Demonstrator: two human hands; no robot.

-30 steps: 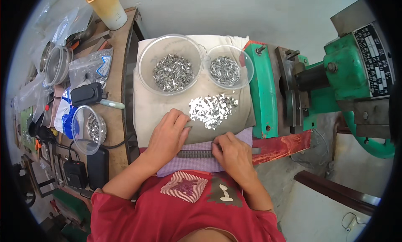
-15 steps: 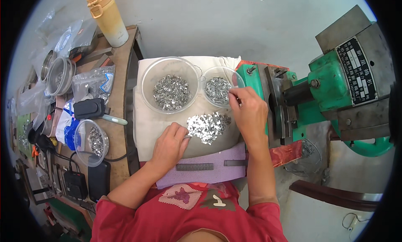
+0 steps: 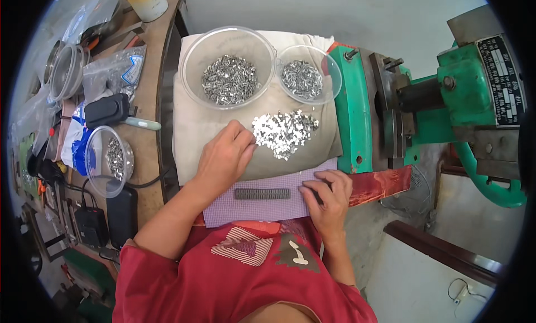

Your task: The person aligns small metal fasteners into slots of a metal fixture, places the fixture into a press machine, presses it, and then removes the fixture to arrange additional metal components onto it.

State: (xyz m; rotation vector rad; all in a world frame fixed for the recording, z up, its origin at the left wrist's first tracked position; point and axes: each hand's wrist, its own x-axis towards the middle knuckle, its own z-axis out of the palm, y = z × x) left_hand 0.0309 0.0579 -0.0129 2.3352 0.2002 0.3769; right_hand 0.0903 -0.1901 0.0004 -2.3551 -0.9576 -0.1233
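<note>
A heap of small shiny metal pieces [image 3: 283, 133] lies on the cloth-covered surface in front of me. My left hand [image 3: 224, 155] rests at its left edge, fingers bent together; anything pinched in the fingertips is too small to make out. Over the purple mat [image 3: 223, 211], my right hand [image 3: 329, 199] is curled with its fingertips down, where a flat dark bar lay before; the bar is hidden now. A dark ribbed strip [image 3: 262, 194] lies on the mat between my hands. Behind the heap stand a large clear tub [image 3: 190, 71] and a smaller clear tub [image 3: 336, 80], both holding small metal parts.
On the right stands a green hand press [image 3: 354, 122] with a thick ram. The wooden side table [image 3: 153, 66] at left carries plastic bags, a black device [image 3: 106, 110], another clear tub of parts [image 3: 92, 166] and a yellow bottle [image 3: 146, 4].
My right hand has left the smaller tub and come down toward me onto the purple mat, covering the dark bar. My left hand stays by the heap. The whole view has shifted.
</note>
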